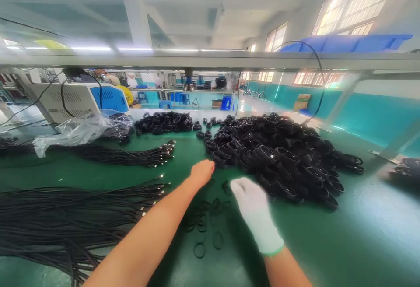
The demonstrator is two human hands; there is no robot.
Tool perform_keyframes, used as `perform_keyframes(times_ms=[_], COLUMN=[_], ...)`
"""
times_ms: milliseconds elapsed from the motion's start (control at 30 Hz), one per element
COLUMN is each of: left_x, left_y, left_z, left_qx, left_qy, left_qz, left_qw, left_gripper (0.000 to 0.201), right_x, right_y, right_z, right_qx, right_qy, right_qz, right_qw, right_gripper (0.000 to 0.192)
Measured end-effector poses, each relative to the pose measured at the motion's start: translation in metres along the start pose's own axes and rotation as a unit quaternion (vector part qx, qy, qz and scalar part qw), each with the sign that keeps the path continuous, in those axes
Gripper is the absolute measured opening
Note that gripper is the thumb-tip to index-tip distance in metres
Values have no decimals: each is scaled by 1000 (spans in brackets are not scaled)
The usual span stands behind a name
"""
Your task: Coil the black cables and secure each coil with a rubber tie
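Note:
My bare left hand (201, 172) reaches forward over the green table (344, 234), its fingers curled down near the edge of a big heap of coiled black cables (278, 151). Whether it grips anything is hidden. My right hand (252, 204), in a white glove, hovers just right of it, fingers pointing at the heap, with nothing visible in it. Several small black rubber bands (205, 223) lie loose on the table between and under my forearms.
Bundles of straight black cables (65, 217) lie at the left, and another bundle (131, 155) lies farther back. A clear plastic bag (78, 129) and a white and blue machine (82, 99) stand at the back left. A smaller coil pile (164, 123) sits behind. A shelf rail (210, 59) runs overhead.

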State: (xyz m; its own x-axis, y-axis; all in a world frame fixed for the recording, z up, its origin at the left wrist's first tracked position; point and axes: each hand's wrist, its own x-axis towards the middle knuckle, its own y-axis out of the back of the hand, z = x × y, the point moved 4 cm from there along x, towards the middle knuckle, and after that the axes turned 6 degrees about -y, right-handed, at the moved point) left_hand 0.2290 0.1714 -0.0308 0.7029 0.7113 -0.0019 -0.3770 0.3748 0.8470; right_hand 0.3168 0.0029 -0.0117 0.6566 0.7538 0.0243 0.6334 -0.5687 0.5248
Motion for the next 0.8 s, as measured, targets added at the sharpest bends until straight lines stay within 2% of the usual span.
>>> perform_keyframes(times_ms=[133, 300, 400, 500, 600, 700, 800], left_x=[-17, -55, -69, -71, -63, -52, -46], left_y=[2, 12, 19, 21, 18, 15, 14], left_z=[8, 48, 59, 51, 35, 20, 9], left_qx=[-97, -244, -295, -308, -277, -209, -111], left_qy=[-18, -72, -72, -53, -16, 25, 46], left_qz=[-13, -34, -12, 14, 41, 62, 46], left_qw=[995, 966, 953, 950, 960, 976, 992], left_gripper=[20, 8, 9, 9, 11, 18, 14], right_x=[3, 2, -1, -3, -4, 0, 5], right_y=[0, -10, -6, -2, -1, 8, 17], right_z=[3, 1, -4, -7, -7, -1, 7], right_qx=[51, 160, 203, 195, 151, 104, 41], right_qy=[-12, -26, -20, -25, -32, -38, -37], right_qz=[6, -89, -92, -94, -100, -72, -45], right_qw=[999, 983, 975, 976, 983, 991, 997], right_gripper=[25, 38, 40, 36, 27, 25, 25])
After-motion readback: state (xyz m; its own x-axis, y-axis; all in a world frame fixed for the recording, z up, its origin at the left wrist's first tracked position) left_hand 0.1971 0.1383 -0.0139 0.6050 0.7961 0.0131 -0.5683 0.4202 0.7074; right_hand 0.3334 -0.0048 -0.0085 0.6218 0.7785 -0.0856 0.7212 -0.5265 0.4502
